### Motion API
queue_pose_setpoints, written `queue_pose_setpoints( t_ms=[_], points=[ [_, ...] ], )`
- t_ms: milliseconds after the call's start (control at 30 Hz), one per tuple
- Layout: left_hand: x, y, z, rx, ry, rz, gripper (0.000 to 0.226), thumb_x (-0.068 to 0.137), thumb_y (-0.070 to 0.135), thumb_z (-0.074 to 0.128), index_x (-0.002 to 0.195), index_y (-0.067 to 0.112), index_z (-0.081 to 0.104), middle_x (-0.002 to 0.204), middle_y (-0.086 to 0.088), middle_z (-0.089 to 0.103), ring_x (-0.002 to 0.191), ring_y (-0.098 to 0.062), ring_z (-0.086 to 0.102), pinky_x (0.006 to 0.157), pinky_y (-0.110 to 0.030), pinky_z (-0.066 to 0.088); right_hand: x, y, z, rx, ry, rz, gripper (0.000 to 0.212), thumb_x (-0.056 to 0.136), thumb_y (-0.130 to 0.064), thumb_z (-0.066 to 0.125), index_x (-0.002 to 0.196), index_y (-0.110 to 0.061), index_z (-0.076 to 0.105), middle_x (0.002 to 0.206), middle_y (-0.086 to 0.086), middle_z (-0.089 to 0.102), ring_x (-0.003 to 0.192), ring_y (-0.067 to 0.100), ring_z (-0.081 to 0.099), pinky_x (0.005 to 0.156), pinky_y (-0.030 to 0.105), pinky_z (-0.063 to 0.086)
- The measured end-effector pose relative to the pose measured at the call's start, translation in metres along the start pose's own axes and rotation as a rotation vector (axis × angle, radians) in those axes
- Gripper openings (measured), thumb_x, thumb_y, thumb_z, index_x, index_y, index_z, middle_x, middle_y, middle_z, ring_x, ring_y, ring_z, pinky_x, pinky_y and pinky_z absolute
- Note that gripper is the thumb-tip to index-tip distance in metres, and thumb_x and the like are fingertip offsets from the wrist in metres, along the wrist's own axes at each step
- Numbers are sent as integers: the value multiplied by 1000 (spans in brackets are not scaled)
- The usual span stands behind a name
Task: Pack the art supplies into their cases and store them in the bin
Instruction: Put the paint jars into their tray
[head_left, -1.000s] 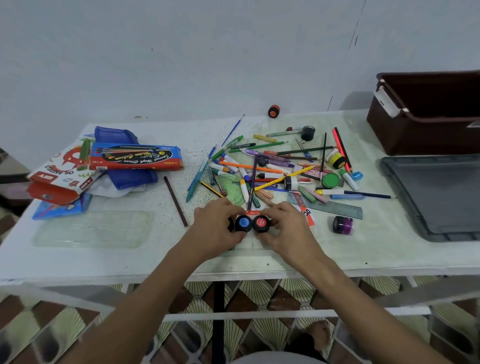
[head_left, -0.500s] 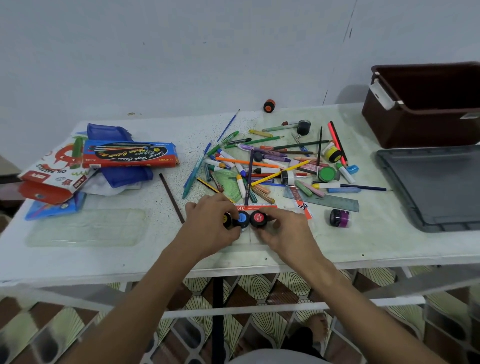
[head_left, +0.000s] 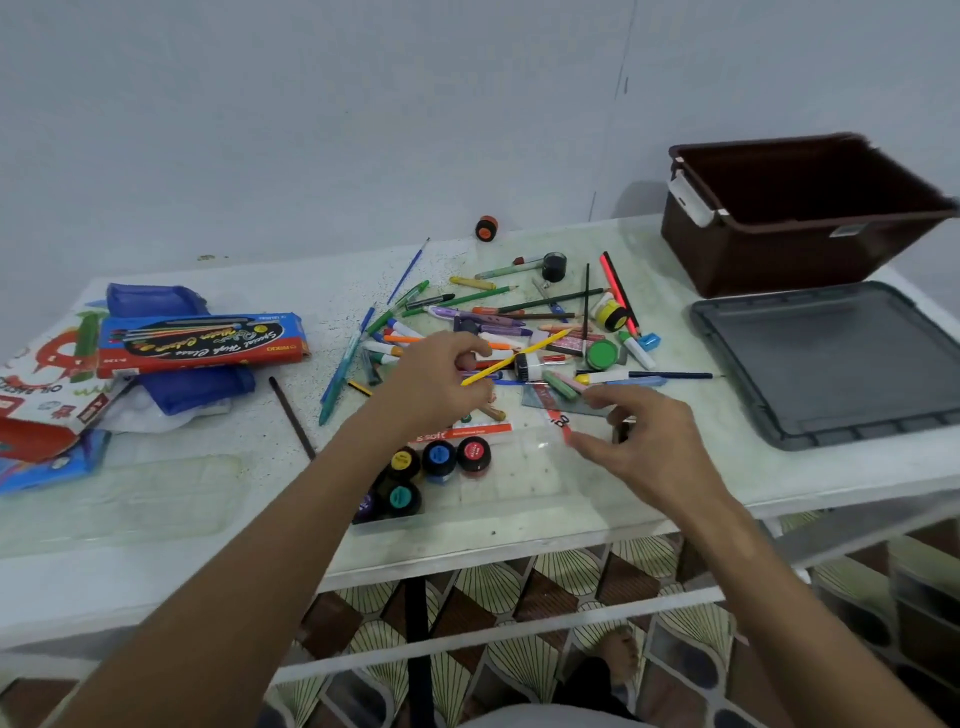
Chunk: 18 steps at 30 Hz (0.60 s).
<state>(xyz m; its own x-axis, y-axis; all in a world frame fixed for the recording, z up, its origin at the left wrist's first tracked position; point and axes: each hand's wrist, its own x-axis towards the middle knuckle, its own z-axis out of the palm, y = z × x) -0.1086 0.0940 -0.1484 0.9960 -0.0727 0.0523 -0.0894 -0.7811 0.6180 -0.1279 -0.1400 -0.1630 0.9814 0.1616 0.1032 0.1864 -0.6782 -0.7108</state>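
I am holding both my left hand (head_left: 441, 379) and right hand (head_left: 631, 436) loosely open, gripping nothing; five paint pots (head_left: 439, 457) are sitting in the clear case (head_left: 519, 493), the far pile (head_left: 519, 332) is waiting, and the bin (head_left: 779, 260) is still empty.

pale table (head_left: 675, 483) carries scattered pens (head_left: 467, 317), brown bin (head_left: 800, 234), grey lid (head_left: 831, 358).

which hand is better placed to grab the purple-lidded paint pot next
Right. The right hand hovers open almost on the purple-lidded paint pot, mostly hidden behind its fingers; the left hand is further left, over the pen pile.
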Motion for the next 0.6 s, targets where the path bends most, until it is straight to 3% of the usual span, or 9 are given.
queue_pose_setpoints(
  t_ms=[67,167,300,600],
  points=[
    [21,10,11,9,-37,8,43,83,28,70,124,21,58,102,1,57,76,-15,57,62,-21,41,1,13,-15,-16,26,32,48,68,-28,85,112,-21,69,101,-10,65,82,3,56,60,6,41],
    [47,17,26,72,-104,45,59,81,31,73,135,20,52,116,1,55,75,-6,47,70,-23,38,0,33,-29,-66,-1,63,54,65,-30,87,114,-21,68,108,-8,64,88,7,55,62,9,37],
    [62,15,36,168,-184,32,68,77,33,77,137,18,50,127,-3,55,83,-10,46,74,-23,38,-1,47,-33,-105,-112,42,62,63,-29,88,120,-20,65,115,-5,63,95,9,54,80,21,40],
    [60,15,39,183,-145,-4,44,83,28,73,122,11,61,119,-6,61,90,-13,53,75,-22,39,12,45,-21,-245,-211,-55,40,72,-16,78,111,-12,69,106,4,63,99,21,58,90,28,45]
  ],
)
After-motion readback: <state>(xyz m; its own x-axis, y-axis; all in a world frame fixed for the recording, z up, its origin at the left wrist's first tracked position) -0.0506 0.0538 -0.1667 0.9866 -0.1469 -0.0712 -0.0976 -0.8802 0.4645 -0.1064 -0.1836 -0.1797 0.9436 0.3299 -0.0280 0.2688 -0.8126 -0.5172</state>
